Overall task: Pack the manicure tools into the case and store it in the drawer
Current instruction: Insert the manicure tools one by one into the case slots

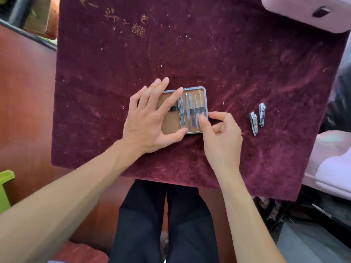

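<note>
Two steel nail clippers [257,118] lie right on the plush maroon cloth [228,63], while the left hand [150,118] presses flat, released, on the open tan-lined case [204,92] and the right hand [220,133] pinches a slim tool [201,107].

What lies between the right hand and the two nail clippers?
Nothing: only bare maroon cloth separates the right hand from the clippers, seen in the head view.

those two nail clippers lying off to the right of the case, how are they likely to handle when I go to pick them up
The nail clippers look like shiny metal, so probably rigid, a bit heavy for their size, and maybe slick to pinch. They lie flat on the plush burgundy cloth, so they are unlikely to roll or slide. Being thin and low in the pile, they may need a fingertip under an edge.
</note>
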Tool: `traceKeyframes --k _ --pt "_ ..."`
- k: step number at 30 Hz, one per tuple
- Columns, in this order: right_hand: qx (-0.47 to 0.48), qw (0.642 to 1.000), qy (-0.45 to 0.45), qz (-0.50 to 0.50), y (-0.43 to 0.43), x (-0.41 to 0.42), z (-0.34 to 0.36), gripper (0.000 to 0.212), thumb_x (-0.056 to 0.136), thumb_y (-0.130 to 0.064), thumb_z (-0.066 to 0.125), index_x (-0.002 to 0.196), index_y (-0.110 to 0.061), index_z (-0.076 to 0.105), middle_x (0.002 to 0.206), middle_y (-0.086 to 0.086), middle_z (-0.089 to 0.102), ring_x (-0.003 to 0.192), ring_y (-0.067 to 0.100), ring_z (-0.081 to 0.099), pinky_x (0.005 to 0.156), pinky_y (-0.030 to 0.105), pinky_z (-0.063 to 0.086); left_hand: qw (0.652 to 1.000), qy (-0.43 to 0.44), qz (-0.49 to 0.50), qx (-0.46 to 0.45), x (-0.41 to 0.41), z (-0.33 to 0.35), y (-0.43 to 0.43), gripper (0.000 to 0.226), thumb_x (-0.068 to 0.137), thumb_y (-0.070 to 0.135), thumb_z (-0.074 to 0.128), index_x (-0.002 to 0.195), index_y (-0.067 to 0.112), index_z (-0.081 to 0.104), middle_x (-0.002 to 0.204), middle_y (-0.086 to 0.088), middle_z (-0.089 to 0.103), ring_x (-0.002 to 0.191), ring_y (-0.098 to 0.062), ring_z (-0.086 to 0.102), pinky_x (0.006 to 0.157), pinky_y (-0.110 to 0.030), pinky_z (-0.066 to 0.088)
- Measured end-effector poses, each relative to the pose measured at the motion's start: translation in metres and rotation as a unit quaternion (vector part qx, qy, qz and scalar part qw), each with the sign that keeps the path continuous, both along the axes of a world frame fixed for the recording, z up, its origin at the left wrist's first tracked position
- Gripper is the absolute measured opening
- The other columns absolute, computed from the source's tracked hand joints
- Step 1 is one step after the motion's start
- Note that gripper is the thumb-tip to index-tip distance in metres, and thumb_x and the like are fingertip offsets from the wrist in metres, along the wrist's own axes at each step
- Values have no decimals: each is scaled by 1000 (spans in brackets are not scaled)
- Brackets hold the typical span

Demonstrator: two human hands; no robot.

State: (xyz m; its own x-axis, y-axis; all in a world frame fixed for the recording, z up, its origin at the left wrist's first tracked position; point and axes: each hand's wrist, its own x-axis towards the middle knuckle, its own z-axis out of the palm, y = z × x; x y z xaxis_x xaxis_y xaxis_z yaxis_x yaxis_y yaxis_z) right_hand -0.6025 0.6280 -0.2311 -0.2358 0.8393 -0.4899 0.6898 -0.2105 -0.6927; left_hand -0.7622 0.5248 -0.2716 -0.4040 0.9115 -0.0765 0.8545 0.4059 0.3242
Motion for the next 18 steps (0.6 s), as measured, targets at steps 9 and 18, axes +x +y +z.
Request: traceKeyframes --k 9,18 --pt "31 999 -6 -30 1 4 -4 13 99 -31 68 88 -37 72 60 -7 66 56 -1 61 59 7 45 996 -45 -53 -56 -18 12 6 122 66 90 57 162 23 22 172 3 18 160 -18 14 128 -47 12" --pt "79 995 18 -61 6 15 7 12 99 -32 70 90 -38 74 68 -16 70 58 -2 61 61 7 45 990 -130 -45 -16 -26 10 11 111 72 89 51 162 32 21 172 8 14 161 -10 7 130 -41 4"
